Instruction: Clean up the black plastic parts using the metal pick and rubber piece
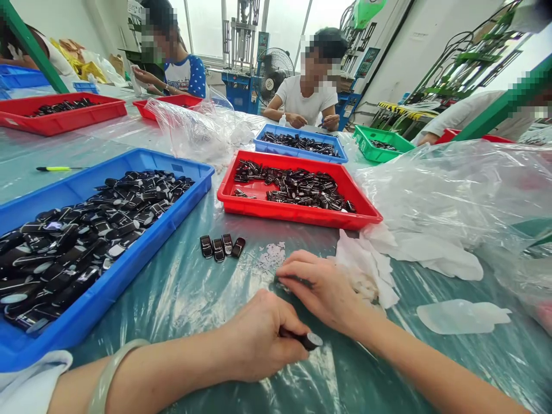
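Closed around a small black plastic piece [312, 341] is my left hand [263, 338]; the piece's round, pale end sticks out past the thumb and forefinger. My right hand [323, 290] is just beyond it, low over the table, with its fingers drawn together. What those fingertips pinch, if anything, I cannot make out. Beside them lies a scatter of tiny pale bits [272, 256]. Several glossy black pieces [222, 247] form a small group on the table to the left of the bits. A crumpled white cloth or tissue [366, 264] touches the area behind my right wrist.
A blue tray [202, 175] heaped with black pieces stands at left, and a red tray [297, 215] with more is ahead. A translucent bottle [461, 316] lies at right near plastic sheeting [466, 195]. A yellow-green pen-like tool [58, 168] lies far left. Co-workers sit across the table.
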Tool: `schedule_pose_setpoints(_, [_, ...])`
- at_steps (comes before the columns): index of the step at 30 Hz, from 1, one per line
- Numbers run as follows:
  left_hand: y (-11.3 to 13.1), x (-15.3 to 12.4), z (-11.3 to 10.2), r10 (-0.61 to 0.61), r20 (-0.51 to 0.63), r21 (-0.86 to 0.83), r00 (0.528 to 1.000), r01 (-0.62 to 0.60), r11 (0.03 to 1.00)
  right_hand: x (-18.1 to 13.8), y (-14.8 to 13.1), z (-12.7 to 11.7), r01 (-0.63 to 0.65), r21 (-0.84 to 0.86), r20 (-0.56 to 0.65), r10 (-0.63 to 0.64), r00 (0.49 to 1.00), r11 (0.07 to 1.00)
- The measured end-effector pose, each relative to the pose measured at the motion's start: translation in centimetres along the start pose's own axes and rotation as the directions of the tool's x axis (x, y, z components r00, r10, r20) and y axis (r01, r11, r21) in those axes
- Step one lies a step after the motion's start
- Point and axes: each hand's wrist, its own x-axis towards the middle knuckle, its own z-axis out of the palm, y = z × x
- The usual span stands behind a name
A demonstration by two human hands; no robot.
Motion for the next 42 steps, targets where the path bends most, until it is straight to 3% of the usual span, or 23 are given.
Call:
schedule_pose_setpoints(6, [-0.2,0.0,-0.1,0.009,0.012,-0.029,1.0,-0.009,1.0,2.0,0.2,1.9,0.022,-0.202,0.119,0.002,0.993,0.979])
schedule_pose_setpoints(11, [-0.5,0.0,0.2,0.022,0.014,-0.042,1.0,-0.021,0.999,1.7,-0.4,1.6,0.007,-0.266,0.108,0.023,0.994,0.964])
schedule_pose_setpoints(19, [-0.5,-0.1,0.2,0.035,-0.008,-0.018,0.999,-0.036,0.999,-2.4,-1.3,-0.7,-0.03,-0.076,-0.079,0.024,0.997,0.997])
schedule_pose_setpoints(27, [-0.5,-0.1,0.2,0.067,0.003,0.007,0.998,-0.067,0.998,-6.7,-3.0,-2.0,-0.066,0.277,-0.115,0.101,0.988,0.959])
schedule_pose_setpoints(33, [-0.3,0.0,0.1,0.069,-0.005,0.023,0.998,-0.069,0.997,-6.8,-2.9,-1.3,-0.006,0.246,-0.162,0.047,0.986,0.969])
schedule_pose_setpoints(42, [-0.6,-0.1,0.1,0.089,0.005,-0.019,0.996,-0.089,0.996,-7.5,-2.5,-1.1,0.054,0.203,-0.14,-0.026,0.99,0.978])
